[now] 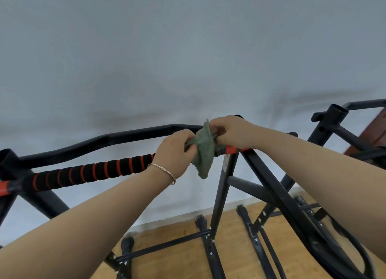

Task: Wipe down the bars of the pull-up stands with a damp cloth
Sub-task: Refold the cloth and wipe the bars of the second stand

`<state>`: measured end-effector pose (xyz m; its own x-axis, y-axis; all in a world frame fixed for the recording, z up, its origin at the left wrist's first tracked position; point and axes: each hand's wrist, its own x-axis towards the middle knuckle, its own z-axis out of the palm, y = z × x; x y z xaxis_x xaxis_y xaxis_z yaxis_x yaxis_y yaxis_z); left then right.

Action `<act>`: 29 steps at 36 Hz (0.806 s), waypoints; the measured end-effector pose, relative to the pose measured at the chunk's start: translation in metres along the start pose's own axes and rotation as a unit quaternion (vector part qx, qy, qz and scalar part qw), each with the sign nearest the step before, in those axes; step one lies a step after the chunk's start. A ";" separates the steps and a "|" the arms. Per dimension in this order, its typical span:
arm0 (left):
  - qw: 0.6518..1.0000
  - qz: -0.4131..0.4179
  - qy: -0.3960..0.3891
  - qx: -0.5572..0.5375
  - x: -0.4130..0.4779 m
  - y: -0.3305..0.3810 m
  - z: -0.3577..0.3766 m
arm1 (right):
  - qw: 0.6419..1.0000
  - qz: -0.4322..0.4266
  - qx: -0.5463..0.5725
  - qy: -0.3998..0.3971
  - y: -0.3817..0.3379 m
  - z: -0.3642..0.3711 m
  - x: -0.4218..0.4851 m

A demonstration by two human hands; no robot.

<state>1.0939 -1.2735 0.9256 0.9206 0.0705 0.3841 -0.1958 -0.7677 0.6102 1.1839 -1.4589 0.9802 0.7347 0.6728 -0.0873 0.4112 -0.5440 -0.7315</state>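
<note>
Two bare arms, with a single bangle worn on one wrist.
The left hand (173, 151) and the right hand (234, 132) are seen uncovered. The left forearm (94, 211) and the right forearm (313, 163) are shown bare from the wrist to the edge of the view. A thin bangle (165, 171) of pale gold tone is worn on the left wrist. It is seen as a narrow band, faintly ridged along its outer face and set at a slant just below the hand.
</note>
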 end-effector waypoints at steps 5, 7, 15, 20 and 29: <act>0.997 -0.056 0.005 -0.060 0.003 0.011 -0.007 | 0.995 0.011 -0.099 0.028 0.002 -0.023 -0.009; 0.997 -0.050 0.017 -0.056 0.005 0.012 -0.009 | 0.994 0.018 -0.104 0.019 0.003 -0.033 -0.015; 0.979 -0.047 0.077 0.183 0.008 0.004 -0.008 | 0.995 0.048 -0.084 -0.030 0.025 -0.034 -0.026; 0.935 0.177 -0.058 0.303 0.022 0.022 0.022 | 0.989 0.031 -0.141 -0.015 0.039 -0.036 -0.022; 0.913 0.061 -0.321 0.245 0.064 0.037 0.048 | 0.991 -0.009 -0.134 -0.017 0.060 -0.053 -0.037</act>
<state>1.1616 -1.3274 0.9395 0.9413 -0.3010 -0.1530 -0.2797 -0.9489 0.1461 1.2103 -1.5428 0.9760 0.7089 0.6978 -0.1027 0.5557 -0.6423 -0.5279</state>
